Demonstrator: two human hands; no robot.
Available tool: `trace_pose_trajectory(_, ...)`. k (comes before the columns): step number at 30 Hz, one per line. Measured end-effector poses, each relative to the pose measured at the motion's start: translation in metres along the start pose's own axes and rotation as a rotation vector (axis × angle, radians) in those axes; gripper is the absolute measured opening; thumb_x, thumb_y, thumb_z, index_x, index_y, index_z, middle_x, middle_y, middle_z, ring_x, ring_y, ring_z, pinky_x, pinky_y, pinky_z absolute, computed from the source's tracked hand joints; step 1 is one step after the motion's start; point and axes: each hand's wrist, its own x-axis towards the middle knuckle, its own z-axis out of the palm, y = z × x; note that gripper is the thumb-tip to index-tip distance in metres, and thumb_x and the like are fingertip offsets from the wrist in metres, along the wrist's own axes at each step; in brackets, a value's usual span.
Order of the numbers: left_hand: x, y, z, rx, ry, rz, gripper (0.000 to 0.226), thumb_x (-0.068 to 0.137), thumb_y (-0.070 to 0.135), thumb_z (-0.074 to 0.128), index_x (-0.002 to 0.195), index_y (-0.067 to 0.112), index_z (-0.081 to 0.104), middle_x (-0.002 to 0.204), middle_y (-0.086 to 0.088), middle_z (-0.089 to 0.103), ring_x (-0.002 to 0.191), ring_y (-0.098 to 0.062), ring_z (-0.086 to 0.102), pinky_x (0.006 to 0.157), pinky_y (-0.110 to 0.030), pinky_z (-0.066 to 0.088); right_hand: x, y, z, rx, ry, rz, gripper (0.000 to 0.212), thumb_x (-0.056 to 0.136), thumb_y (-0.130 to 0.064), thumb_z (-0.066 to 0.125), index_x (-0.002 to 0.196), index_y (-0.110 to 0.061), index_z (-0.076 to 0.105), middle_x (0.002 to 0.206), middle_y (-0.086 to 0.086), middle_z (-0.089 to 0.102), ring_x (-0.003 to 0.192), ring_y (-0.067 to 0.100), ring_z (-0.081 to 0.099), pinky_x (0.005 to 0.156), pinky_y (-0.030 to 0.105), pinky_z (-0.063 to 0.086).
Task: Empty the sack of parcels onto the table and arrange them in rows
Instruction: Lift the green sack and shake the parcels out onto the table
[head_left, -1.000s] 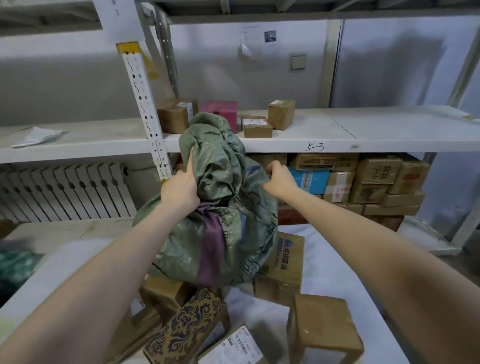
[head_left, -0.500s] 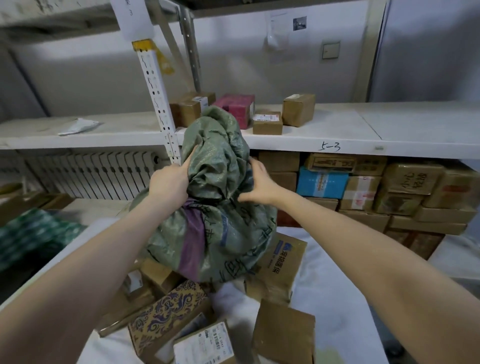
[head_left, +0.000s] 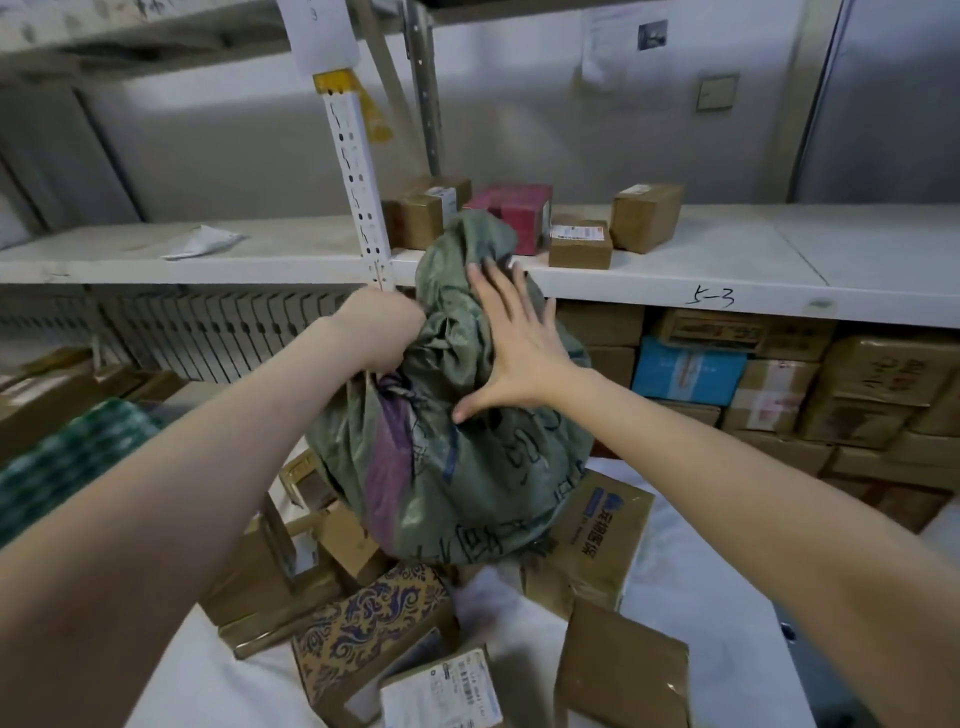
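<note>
Above the table (head_left: 691, 582), a green sack (head_left: 457, 467) hangs upside down, long axis vertical, over spilled parcels (head_left: 374, 618). A person's left hand (head_left: 382, 332) is fisted on its bunched top. Their right hand (head_left: 511, 345), fingers spread, lies flat against the sack, gripping nothing.
</note>
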Motion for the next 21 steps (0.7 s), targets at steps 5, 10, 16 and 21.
trace_pose_trajectory(5, 0.009, 0.002, 0.035, -0.210, -0.107, 0.048, 0.012, 0.083, 0.008, 0.052, 0.093, 0.008, 0.056, 0.107, -0.012, 0.062, 0.101, -0.031, 0.062, 0.082, -0.040, 0.054, 0.017, -0.026, 0.029, -0.092, -0.235, 0.152, 0.161, 0.041, -0.075, 0.080, 0.146, -0.023, -0.030, 0.161, 0.012, -0.011, 0.149, 0.033, 0.000, 0.113, 0.065, 0.006)
trace_pose_trajectory(10, 0.005, -0.008, 0.058, -0.634, -0.022, -0.024, 0.045, 0.081, 0.026, 0.063, 0.121, 0.011, 0.049, 0.122, -0.013, 0.044, 0.117, -0.035, 0.049, 0.095, -0.042, 0.045, 0.028, -0.020, 0.049, -0.105, -0.054, 0.379, 0.101, 0.072, -0.054, 0.068, 0.145, -0.010, 0.013, 0.117, 0.014, 0.062, 0.106, 0.034, 0.061, 0.077, 0.037, 0.044)
trace_pose_trajectory(16, -0.023, -0.025, 0.080, -0.843, 0.137, -0.161, 0.143, 0.050, 0.084, 0.064, 0.147, 0.032, -0.026, 0.159, -0.015, -0.002, 0.148, -0.033, 0.004, 0.115, -0.061, 0.008, 0.043, -0.016, 0.034, -0.083, 0.025, 0.600, 0.040, 0.089, -0.039, 0.048, 0.119, -0.014, 0.051, 0.109, 0.010, 0.064, 0.101, 0.033, 0.062, 0.071, 0.034, 0.041)
trace_pose_trajectory(21, -0.031, -0.012, 0.107, -1.055, -0.109, -0.237, 0.163, 0.035, 0.074, 0.080, 0.132, 0.039, -0.046, 0.158, -0.019, -0.019, 0.148, -0.033, -0.010, 0.116, -0.063, 0.009, 0.062, -0.025, 0.005, 0.377, 0.066, 0.802, 0.031, 0.090, -0.028, 0.044, 0.112, -0.012, 0.059, 0.101, 0.007, 0.061, 0.095, 0.030, 0.058, 0.075, 0.034, 0.044)
